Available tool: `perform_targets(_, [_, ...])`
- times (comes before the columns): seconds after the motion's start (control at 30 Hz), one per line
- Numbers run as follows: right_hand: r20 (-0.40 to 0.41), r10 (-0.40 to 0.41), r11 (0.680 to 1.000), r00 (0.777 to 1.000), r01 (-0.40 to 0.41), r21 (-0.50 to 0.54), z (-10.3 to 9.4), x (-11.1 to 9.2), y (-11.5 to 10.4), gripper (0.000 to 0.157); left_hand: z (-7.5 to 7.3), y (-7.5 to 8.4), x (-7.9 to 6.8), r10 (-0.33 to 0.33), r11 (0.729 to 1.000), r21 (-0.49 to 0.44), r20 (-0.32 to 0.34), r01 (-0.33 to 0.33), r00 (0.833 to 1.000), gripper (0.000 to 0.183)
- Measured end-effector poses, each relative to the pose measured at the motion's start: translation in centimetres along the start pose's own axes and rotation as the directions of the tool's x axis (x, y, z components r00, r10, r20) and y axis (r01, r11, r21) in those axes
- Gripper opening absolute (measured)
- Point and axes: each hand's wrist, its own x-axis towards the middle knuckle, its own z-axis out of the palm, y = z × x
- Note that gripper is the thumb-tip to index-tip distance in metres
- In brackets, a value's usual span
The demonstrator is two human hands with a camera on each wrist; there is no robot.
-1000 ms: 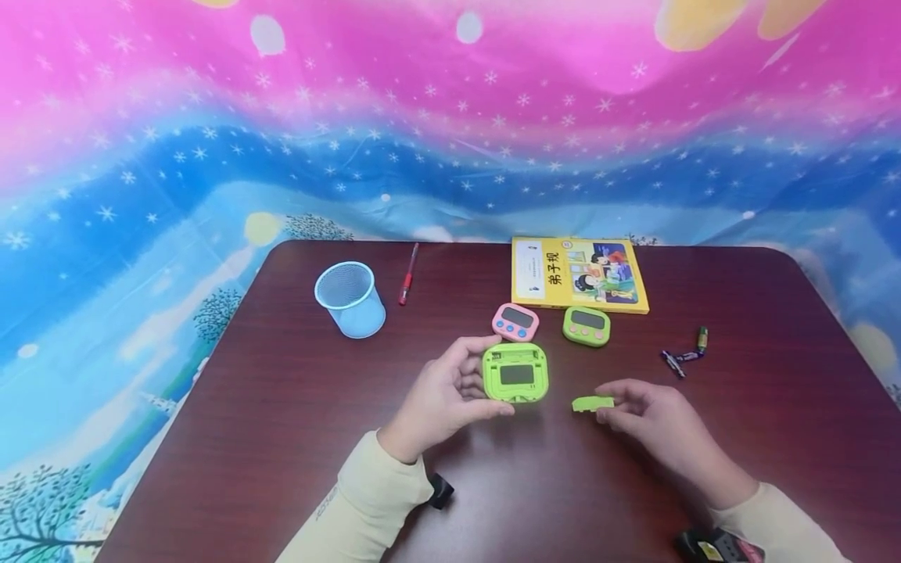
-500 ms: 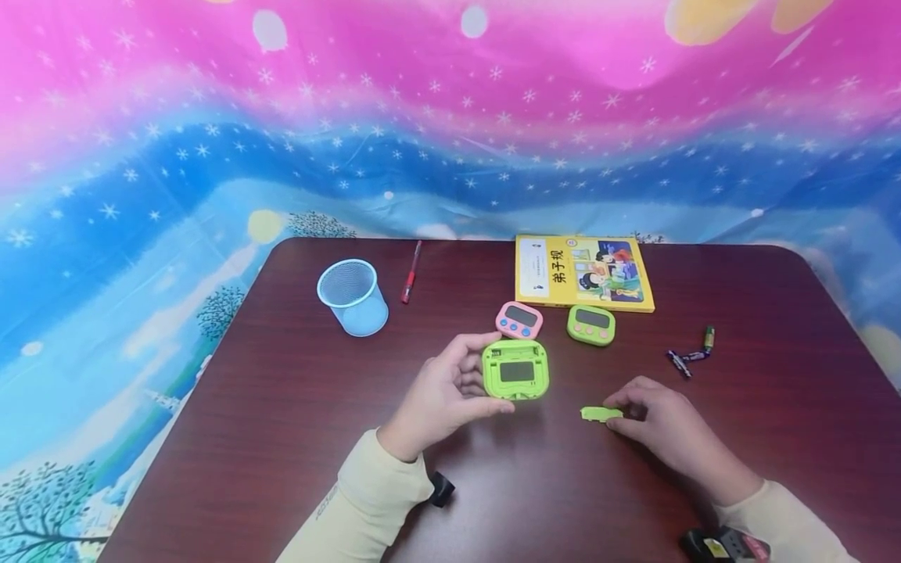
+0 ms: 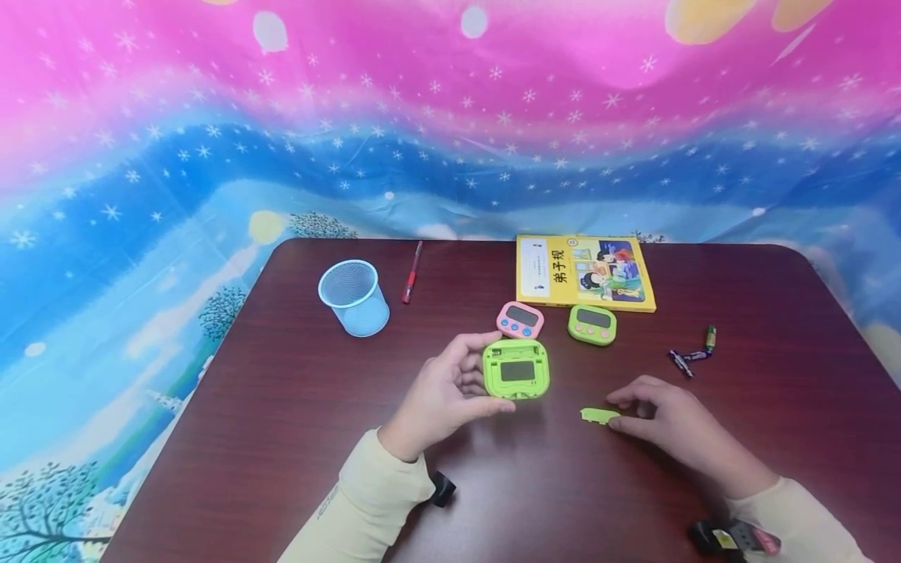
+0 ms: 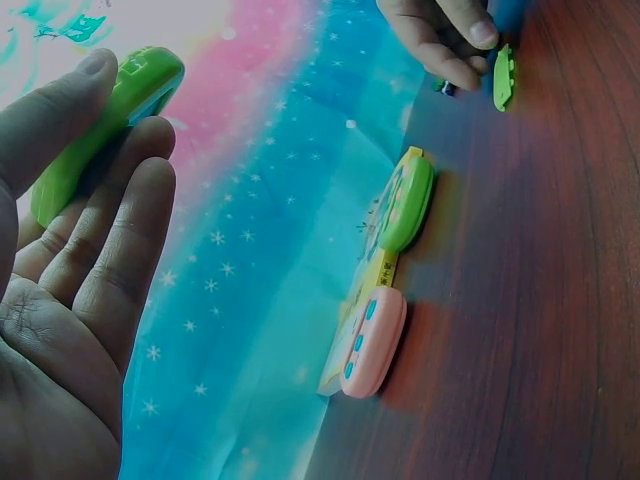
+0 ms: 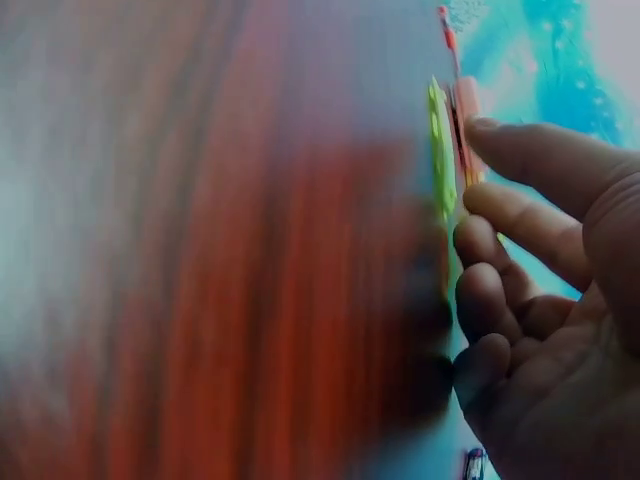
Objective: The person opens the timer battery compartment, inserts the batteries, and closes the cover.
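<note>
My left hand (image 3: 443, 399) grips a green digital timer (image 3: 516, 370) by its left side, raised above the table. The timer's back faces the head camera with its battery compartment uncovered. On the table to the right lies the thin green battery cover (image 3: 598, 416). Beside it is my right hand (image 3: 665, 418), its thumb and index finger apart; in the right wrist view the cover (image 5: 441, 150) stands clear of the fingertips. Several small batteries (image 3: 690, 357) lie farther right. A pink timer (image 3: 520, 320) and another green timer (image 3: 592, 324) rest behind the held one.
A yellow book (image 3: 586, 274) lies at the table's back edge. A blue mesh pen cup (image 3: 357, 299) stands at the left, with a red pen (image 3: 412, 272) to its right. A patterned cloth (image 3: 436, 117) hangs behind the table (image 3: 281, 407).
My right hand has lowered the battery cover to the table, slightly rightward, and let go of it. The left hand keeps holding the timer almost still.
</note>
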Motion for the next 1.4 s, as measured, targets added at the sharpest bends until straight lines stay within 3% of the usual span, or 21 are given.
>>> perform_targets(0.17, [-0.077, 0.000, 1.000, 0.997, -0.002, -0.031, -1.0, -0.1, 0.8, 0.020, 0.0, 0.1, 0.0, -0.001, 1.000, 0.000, -0.003, 0.001, 1.000, 0.081])
perform_targets(0.33, [-0.220, 0.086, 0.993, 0.972, -0.102, -0.062, -2.4, 0.1, 2.1, 0.014, 0.0, 0.1, 0.0, 0.001, 1.000, 0.001, 0.002, -0.001, 1.000, 0.079])
perform_targets(0.5, [-0.386, 0.213, 0.966, 0.898, -0.253, -0.056, -3.8, 0.9, 4.0, 0.022, 0.1, 0.3, 0.0, -0.010, 1.000, 0.002, 0.012, 0.010, 1.000, 0.079])
perform_targets(0.63, [-0.487, 0.263, 0.949, 0.833, -0.314, -0.024, -4.4, 1.5, 6.1, 0.027, 0.1, 0.3, 0.0, -0.008, 1.000, 0.004, 0.019, 0.008, 1.000, 0.079])
perform_targets(0.77, [-0.544, 0.335, 0.926, 0.769, -0.376, 0.038, -4.8, 1.9, 8.2, 0.032, 0.2, 0.3, 0.1, 0.009, 1.000, 0.003, 0.028, -0.009, 1.000, 0.079])
perform_targets(0.83, [-0.532, 0.391, 0.904, 0.751, -0.421, 0.070, -5.0, 2.0, 8.9, 0.039, 0.3, 0.3, 0.1, 0.014, 1.000, 0.006, 0.031, -0.015, 0.999, 0.079])
perform_targets(0.9, [-0.487, 0.448, 0.879, 0.750, -0.468, 0.087, -5.2, 2.2, 9.5, 0.048, 0.3, 0.4, 0.1, 0.016, 1.000, 0.012, 0.028, -0.017, 0.999, 0.079])
perform_targets(1.07, [-0.337, 0.526, 0.842, 0.781, -0.533, 0.078, -5.9, 2.7, 10.1, 0.070, 0.2, 0.5, 0.0, 0.014, 1.000, 0.020, 0.023, -0.014, 1.000, 0.079])
perform_targets(1.4, [-0.254, 0.498, 0.853, 0.829, -0.522, -0.033, -7.2, 3.6, 10.7, 0.056, 0.1, 0.6, -0.1, 0.014, 0.999, 0.032, 0.020, -0.014, 1.000, 0.081])
